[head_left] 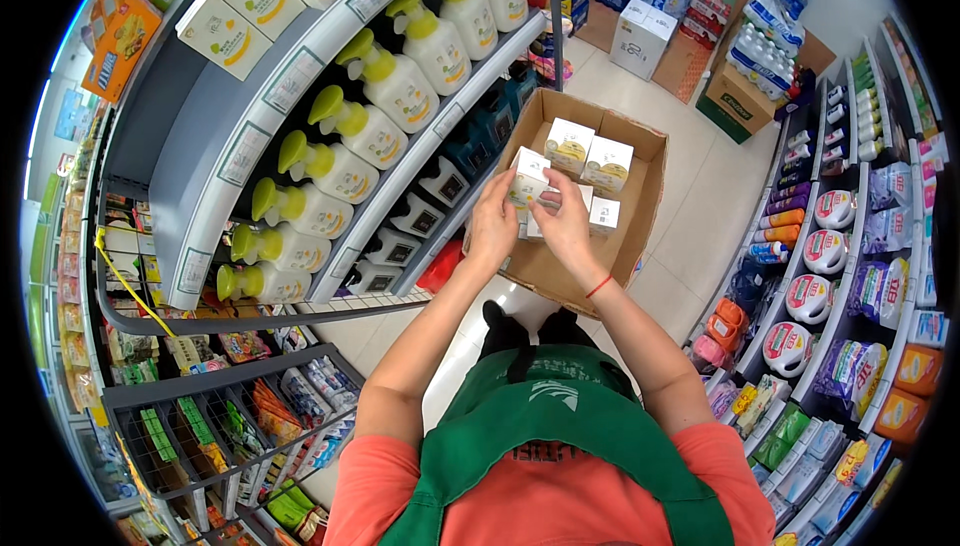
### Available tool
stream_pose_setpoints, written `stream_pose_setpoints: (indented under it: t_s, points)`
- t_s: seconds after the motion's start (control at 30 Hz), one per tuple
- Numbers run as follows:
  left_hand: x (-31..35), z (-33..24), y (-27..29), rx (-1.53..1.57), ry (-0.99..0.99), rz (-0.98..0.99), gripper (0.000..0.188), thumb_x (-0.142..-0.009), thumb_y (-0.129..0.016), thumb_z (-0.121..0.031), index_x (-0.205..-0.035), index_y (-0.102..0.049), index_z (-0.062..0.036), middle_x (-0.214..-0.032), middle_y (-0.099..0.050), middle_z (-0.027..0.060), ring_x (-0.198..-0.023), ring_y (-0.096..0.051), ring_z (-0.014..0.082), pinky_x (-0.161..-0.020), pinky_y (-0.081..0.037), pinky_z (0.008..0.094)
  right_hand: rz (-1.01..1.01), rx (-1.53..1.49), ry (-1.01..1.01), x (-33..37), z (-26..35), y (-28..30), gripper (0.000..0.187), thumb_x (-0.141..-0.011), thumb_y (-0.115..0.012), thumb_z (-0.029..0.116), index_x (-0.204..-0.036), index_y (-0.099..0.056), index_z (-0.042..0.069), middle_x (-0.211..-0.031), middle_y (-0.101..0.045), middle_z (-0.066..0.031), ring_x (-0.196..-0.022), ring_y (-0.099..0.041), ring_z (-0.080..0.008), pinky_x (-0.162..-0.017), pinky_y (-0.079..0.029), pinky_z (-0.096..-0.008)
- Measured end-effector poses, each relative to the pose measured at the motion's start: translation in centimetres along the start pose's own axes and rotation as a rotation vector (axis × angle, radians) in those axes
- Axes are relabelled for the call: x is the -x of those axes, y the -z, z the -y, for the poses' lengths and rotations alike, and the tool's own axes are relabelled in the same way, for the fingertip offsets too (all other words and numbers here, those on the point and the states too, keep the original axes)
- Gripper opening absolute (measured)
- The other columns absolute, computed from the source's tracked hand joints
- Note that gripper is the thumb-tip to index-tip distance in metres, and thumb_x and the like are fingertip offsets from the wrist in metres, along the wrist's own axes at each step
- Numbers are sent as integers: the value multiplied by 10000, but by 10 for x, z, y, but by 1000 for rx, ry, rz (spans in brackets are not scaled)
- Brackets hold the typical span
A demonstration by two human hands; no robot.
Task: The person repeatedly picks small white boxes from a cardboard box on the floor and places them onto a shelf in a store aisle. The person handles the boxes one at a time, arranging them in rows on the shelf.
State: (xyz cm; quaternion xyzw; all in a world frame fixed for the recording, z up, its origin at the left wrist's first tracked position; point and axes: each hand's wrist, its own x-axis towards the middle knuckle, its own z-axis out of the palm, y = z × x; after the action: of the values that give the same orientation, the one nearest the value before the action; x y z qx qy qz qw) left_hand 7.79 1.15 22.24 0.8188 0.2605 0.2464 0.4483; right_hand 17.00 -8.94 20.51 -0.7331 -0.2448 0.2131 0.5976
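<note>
A small white carton (pixel 529 184) with yellow markings is held between my two hands, above the near left part of an open cardboard box (pixel 648 186). My left hand (pixel 492 224) grips the carton's left side, and my right hand (pixel 563 229) has its fingers on the right side. Inside the cardboard box, close to my fingers, stand several similar white cartons (pixel 608 162). Part of these is hidden behind my hands. A red band (pixel 599 287) circles my right wrist.
On the left, a grey shelf (pixel 215 116) carries white pump bottles (pixel 400 94) with yellow-green tops and larger white cartons (pixel 225 34). Shelves of detergents and tubs (pixel 790 348) line the right side. Bottle packs (pixel 765 56) and a white carton (pixel 643 38) stand at the far end.
</note>
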Motion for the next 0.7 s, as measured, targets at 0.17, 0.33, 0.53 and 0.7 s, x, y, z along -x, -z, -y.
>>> stream_pose_setpoints:
  t_s: [0.17,0.33,0.53,0.7]
  points:
    - [9,19,-10,-134,41,-9,527,-832,-462,107,-1349,-540,32,-1318,-579,235,-1211,-560,389,-1036,-445,407,50,-5,-16,0,-25,-8,541,-833,-695,-16,-1344,-523,23,-1274,-522,-144,-1065,-625,-232,-842,-573,-317]
    - [15,38,-22,-158,134,21,552,-836,-460,105,-1383,-495,42,-1309,-579,242,-1196,-586,374,-1002,-474,405,63,23,-10,1,-46,-16,550,-814,-696,6,-1335,-523,17,-1260,-528,-171,-1095,-610,-285,-858,-564,-347]
    - [15,70,-44,-45,260,-2,607,-849,-438,121,-1451,-371,74,-1328,-551,276,-1215,-596,353,-986,-497,389,85,70,16,4,-64,-25,554,-822,-673,5,-1353,-514,11,-1302,-521,-185,-1133,-593,-307,-900,-546,-361]
    - [12,82,-54,52,329,-33,600,-842,-468,80,-1439,-404,68,-1406,-489,291,-1283,-523,401,-1057,-439,418,124,75,49,0,-82,-26,533,-826,-664,11,-1341,-527,-1,-1333,-520,-195,-1147,-591,-322,-908,-538,-369]
